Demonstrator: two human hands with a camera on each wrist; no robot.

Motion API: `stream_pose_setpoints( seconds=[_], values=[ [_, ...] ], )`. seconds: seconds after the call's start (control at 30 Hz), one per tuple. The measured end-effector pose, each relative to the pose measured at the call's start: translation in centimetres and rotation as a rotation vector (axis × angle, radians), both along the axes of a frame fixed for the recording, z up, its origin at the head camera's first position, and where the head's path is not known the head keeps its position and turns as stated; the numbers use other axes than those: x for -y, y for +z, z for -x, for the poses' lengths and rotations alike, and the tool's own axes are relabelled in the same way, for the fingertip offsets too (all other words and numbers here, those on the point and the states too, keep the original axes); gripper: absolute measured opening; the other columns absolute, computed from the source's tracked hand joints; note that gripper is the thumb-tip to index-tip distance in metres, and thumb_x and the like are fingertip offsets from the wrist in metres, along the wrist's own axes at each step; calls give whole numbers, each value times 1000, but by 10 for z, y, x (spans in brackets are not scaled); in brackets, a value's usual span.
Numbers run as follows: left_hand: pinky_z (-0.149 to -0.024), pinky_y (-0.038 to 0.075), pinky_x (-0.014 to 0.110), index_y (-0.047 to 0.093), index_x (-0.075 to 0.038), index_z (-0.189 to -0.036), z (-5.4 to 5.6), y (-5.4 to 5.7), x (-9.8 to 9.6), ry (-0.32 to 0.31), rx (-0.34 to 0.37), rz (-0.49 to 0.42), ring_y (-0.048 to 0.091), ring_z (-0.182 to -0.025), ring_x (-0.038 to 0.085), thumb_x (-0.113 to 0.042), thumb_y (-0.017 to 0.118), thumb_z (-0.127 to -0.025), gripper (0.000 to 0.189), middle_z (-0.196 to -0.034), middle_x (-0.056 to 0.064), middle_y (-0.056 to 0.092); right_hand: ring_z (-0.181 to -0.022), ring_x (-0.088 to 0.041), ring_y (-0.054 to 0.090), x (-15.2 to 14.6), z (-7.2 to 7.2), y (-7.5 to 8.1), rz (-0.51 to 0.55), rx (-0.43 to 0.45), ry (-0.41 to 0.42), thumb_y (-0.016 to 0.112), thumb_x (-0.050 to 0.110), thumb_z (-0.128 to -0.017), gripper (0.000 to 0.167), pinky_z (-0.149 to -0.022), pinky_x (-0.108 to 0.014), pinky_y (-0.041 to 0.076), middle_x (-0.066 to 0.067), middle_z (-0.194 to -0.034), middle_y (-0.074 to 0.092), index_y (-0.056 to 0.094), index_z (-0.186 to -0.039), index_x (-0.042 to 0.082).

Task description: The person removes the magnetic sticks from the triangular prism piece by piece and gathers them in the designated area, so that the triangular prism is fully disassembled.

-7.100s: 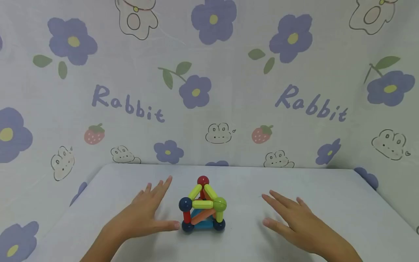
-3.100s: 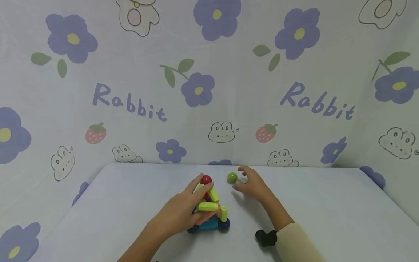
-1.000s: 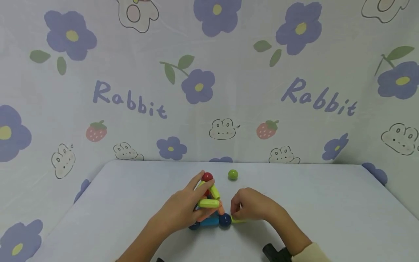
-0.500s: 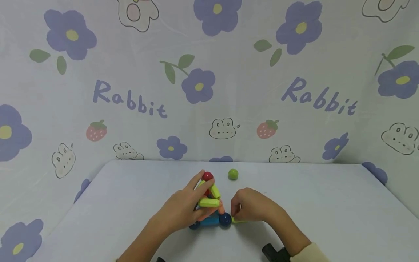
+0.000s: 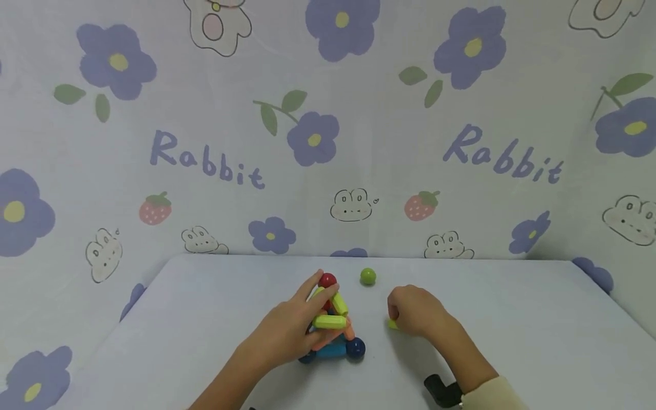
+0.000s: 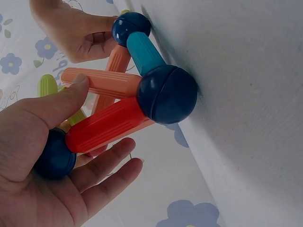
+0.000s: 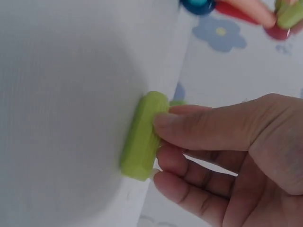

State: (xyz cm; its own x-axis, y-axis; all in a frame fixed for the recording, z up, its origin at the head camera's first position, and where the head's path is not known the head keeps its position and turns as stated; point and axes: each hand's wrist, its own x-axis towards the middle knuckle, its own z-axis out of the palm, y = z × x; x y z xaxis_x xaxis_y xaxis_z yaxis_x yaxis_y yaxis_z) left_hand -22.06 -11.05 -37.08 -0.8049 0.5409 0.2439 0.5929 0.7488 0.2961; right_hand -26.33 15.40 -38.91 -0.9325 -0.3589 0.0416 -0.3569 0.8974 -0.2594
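Observation:
My left hand [image 5: 282,333] holds a frame of magnetic rods and balls on the table. In the left wrist view its thumb presses an orange rod [image 6: 102,81], and a dark blue ball [image 6: 57,155] sits against the palm beside a red rod [image 6: 106,125]. A red ball [image 5: 328,280] tops the frame, near the fingertips; another dark blue ball [image 5: 356,348] forms the lower right corner. My right hand [image 5: 417,310], right of the frame, pinches a lime green magnetic rod [image 7: 144,137] between thumb and fingers, close to the tabletop and apart from the frame.
A loose green ball [image 5: 368,277] lies on the white table [image 5: 512,330] behind the frame, near the back. A black object [image 5: 443,392] is by the right wrist. A patterned cloth [image 5: 359,171] hangs behind the table.
The green ball came off the frame and now lies behind it. The green rod, lately against the lower right blue ball, has moved right and back with my right hand. The left hand keeps its hold.

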Motion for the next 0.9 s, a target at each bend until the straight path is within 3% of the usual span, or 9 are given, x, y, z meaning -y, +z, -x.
stream_pose_setpoints(
  seconds=[0.17,0.47,0.63,0.9],
  values=[
    [-87,56,44,45,-16,-152,-1,-1,0,-4,-15,1,69,-100,32,-21,82,-85,76,-159,17,30,-70,-16,51,-22,23,-7,34,-9,-37,76,-5,-80,20,-66,-36,49,3,-72,58,68,-72,12],
    [-89,55,44,45,-17,-151,2,-4,-1,-8,-1,-3,68,-102,32,-22,82,-86,75,-160,16,29,-77,-20,56,-46,72,-13,223,159,-184,77,0,-83,9,-69,-35,50,-2,-81,64,71,-80,7],
    [-89,55,44,44,-17,-152,2,-3,-1,-10,7,-6,68,-102,32,-21,82,-86,76,-160,16,29,-80,-22,57,-40,87,-12,231,176,-238,75,0,-85,7,-71,-37,51,-5,-85,64,70,-83,5],
    [-91,54,45,44,-17,-152,1,-1,-1,-4,19,-6,66,-106,32,-20,82,-85,77,-160,16,28,-82,-23,57,-33,99,-14,245,166,-232,73,-1,-86,7,-73,-37,50,-6,-85,64,69,-83,5]
  ],
)
